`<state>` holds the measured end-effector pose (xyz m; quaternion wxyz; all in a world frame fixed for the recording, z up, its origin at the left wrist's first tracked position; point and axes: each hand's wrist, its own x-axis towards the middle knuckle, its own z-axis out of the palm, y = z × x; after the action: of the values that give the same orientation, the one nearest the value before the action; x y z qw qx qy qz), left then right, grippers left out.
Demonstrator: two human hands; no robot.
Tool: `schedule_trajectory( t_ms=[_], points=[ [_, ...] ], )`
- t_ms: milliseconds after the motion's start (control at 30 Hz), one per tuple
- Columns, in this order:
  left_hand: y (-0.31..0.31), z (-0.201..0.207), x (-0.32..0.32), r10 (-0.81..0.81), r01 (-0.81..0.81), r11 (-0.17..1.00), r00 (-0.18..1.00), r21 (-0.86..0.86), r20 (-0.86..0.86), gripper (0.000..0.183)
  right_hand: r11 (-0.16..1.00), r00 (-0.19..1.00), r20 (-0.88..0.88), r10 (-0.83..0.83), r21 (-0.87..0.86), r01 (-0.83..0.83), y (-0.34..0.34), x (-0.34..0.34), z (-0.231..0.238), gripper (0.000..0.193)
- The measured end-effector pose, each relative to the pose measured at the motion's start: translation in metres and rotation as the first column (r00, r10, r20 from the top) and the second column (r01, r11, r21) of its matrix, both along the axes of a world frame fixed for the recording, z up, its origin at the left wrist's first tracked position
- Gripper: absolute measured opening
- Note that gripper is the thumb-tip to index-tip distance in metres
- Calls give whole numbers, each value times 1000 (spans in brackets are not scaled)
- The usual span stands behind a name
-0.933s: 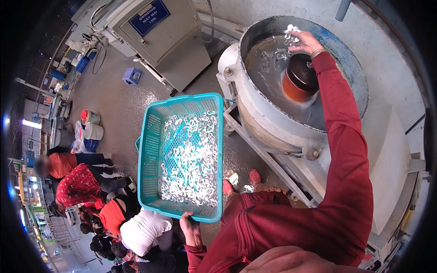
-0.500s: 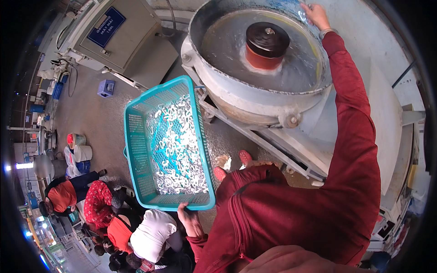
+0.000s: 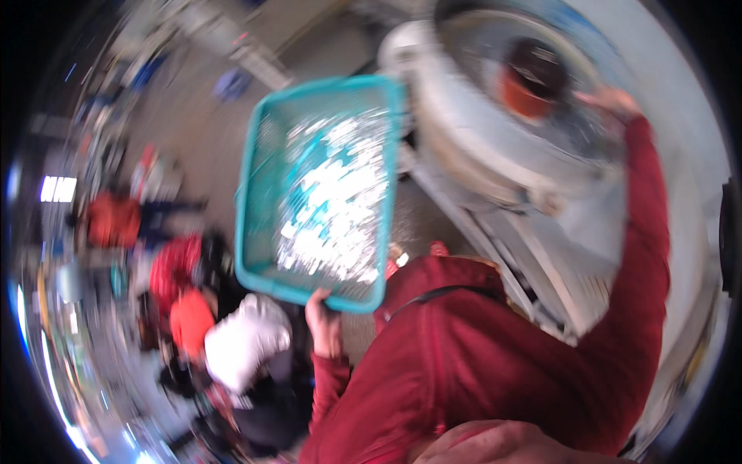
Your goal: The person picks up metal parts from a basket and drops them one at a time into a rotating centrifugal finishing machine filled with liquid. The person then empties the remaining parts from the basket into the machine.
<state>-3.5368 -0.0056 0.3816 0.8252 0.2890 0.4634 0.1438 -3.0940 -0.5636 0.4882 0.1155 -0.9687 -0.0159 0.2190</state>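
In the head view, the left hand (image 3: 325, 323) was closed around the near rim of a turquoise rectangular plastic basket with perforated walls (image 3: 393, 170), the thumb at the edge. The basket stretched forward from that hand, and many small, shiny, whitish pieces (image 3: 332, 201) lay inside it, mostly toward its right side, too blurred to be made out singly.

The right hand (image 3: 614, 103) was well to the right of the left hand and farther forward, at the right part of a wide, round, greyish-white tub (image 3: 464, 100). Its fingers pointed left, but blur smeared them, and I could not tell whether they were spread, pressed together or pinching anything. Left of the right hand and slightly forward stood a short orange-red cylinder with a dark top (image 3: 533, 77), in the middle of the tub; whether the fingertips touched it could not be told. A long dark-red fabric sleeve (image 3: 645, 201) ran back from the right hand.

Left of the left hand and close by, a person in a white top (image 3: 247, 340) was bent over, and farther left was a person in an orange top (image 3: 114, 220). Well forward and left of the left hand, a small blue stool-like object (image 3: 232, 83) stood on the brownish floor (image 3: 193, 116)
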Motion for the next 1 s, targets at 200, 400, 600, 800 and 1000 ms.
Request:
schedule_trajectory(
  t_ms=[200,400,600,800,1000],
  points=[
    [-6,-16,-5,27,-12,987,995,159,-98,22,912,977,206,-56,409,-34,76,-11,67,52],
    [-16,-2,-7,2,20,963,997,270,-83,9,265,517,205,831,671,-692,323,-105,52,50],
    [-10,10,-17,-8,28,976,995,217,-96,12,791,813,237,532,204,-577,565,-158,-110,67],
    [-1,10,-32,-19,35,976,997,217,-78,11,577,568,336,751,84,-813,618,-304,-135,58],
    [9,-3,-44,-18,34,987,994,155,-104,13,212,248,269,931,156,-965,560,-340,-136,58]
  ],
)
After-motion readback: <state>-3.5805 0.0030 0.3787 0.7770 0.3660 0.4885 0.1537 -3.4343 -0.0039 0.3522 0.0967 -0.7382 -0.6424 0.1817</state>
